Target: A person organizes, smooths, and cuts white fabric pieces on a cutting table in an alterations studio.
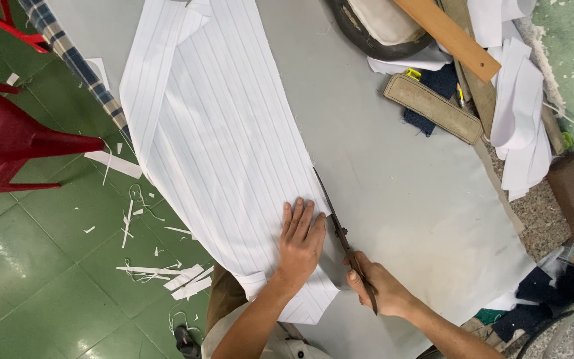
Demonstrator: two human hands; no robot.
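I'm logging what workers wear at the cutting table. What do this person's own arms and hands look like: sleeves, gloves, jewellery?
Both forearms are bare, with no sleeve reaching them. The left hand and right hand wear no gloves, and no rings, watch or wristband show. Pale clothing is just visible at the bottom edge, near the body.

Worktop point(393, 193) centre and near-right stretch open for passage. Far-right corner obstructed: padded block point(433, 108), wooden board point(448, 36), paper stack point(519, 113). Striped fabric point(214, 139) covers left edge.

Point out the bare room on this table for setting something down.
The widest bare patch of grey table lies right of the scissors and striped cloth, below the padded block. The top right corner is crowded with wood, paper and cloth scraps.
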